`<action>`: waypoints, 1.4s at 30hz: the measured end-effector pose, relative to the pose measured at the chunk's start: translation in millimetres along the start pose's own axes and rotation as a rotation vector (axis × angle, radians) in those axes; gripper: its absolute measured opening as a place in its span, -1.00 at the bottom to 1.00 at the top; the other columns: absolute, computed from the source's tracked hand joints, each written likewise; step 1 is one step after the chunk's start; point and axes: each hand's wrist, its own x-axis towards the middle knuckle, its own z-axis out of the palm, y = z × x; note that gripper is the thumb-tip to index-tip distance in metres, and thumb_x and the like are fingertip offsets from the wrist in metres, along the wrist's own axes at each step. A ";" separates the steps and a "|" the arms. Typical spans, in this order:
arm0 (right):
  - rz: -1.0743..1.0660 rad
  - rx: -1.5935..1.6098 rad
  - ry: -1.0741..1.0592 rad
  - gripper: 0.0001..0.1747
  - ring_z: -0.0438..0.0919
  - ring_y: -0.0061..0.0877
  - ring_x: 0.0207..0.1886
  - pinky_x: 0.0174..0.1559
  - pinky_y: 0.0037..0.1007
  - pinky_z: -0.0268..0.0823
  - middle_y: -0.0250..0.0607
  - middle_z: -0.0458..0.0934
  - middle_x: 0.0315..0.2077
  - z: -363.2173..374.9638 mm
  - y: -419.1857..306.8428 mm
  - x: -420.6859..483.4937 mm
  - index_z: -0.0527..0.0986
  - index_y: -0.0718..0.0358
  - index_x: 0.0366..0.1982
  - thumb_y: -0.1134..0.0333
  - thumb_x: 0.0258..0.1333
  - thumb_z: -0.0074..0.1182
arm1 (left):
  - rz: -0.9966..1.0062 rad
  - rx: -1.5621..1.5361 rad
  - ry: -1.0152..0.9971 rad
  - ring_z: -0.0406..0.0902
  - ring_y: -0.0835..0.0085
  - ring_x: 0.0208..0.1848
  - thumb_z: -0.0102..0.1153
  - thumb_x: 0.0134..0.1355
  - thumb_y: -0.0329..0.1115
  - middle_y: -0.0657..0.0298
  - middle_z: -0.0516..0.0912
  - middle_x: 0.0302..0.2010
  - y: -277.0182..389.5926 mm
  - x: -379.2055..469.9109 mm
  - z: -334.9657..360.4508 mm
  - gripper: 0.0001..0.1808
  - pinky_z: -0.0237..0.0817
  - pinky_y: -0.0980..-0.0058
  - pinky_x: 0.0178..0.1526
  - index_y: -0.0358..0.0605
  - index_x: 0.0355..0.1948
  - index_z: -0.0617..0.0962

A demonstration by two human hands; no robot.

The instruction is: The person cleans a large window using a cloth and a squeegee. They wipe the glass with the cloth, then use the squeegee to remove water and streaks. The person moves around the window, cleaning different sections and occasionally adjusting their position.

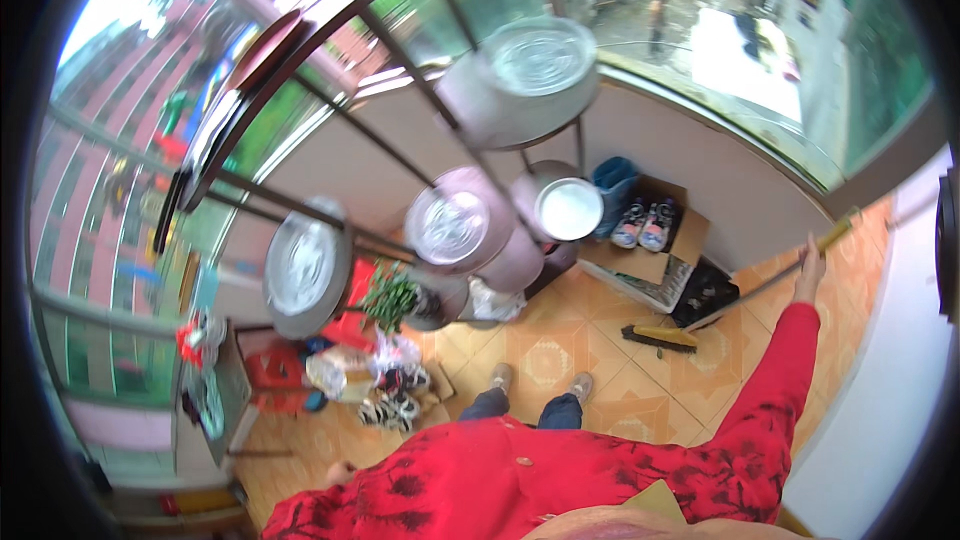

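My right hand is closed around the handle of a broom, out at arm's length to the right. The broom head, yellow with dark bristles, rests on the tiled floor, and its handle slants up to the right past my hand. A small leaf-like bit lies beside the bristles. My left hand hangs low at the left beside my red sleeve, partly hidden; its fingers cannot be made out, nor whether it holds anything. Both feet stand on the orange tiles between the hands.
A metal rack ahead bears large round lidded containers. An open cardboard box with bottles and a black bag stand near the broom. At left are a potted plant, shoes, bags and a red stool.
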 end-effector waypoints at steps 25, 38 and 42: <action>-0.774 -0.503 -1.779 -0.81 0.46 -0.17 -0.53 -0.50 -0.29 0.28 -0.08 0.40 -0.62 257.2 -91.6 -715.7 0.42 0.26 -0.56 0.37 -0.01 0.18 | -0.102 -0.846 0.040 0.57 0.32 -0.38 0.34 -0.03 -0.06 0.12 0.63 -0.46 -156.3 4.8 138.2 -0.61 0.39 0.36 -0.29 -0.19 -0.43 0.54; -0.764 -0.048 -1.497 -0.74 0.53 -0.16 -0.33 -0.34 -0.27 0.36 -0.10 0.48 -0.43 354.6 -123.6 -885.0 0.42 0.27 -0.28 0.50 -0.09 0.16 | -0.259 -1.117 0.227 0.56 0.41 -0.39 0.35 -0.01 -0.15 0.17 0.64 -0.45 -190.0 31.9 146.8 -0.64 0.39 0.43 -0.29 -0.21 -0.40 0.53; -0.761 0.051 -1.482 -0.73 0.53 -0.12 -0.33 -0.34 -0.25 0.35 -0.03 0.51 -0.41 403.1 -151.2 -910.1 0.43 0.25 -0.22 0.44 -0.03 0.16 | -0.284 -1.270 0.259 0.47 0.54 -0.41 0.33 0.01 -0.23 0.25 0.60 -0.48 -176.5 29.3 160.9 -0.70 0.34 0.52 -0.32 -0.21 -0.40 0.51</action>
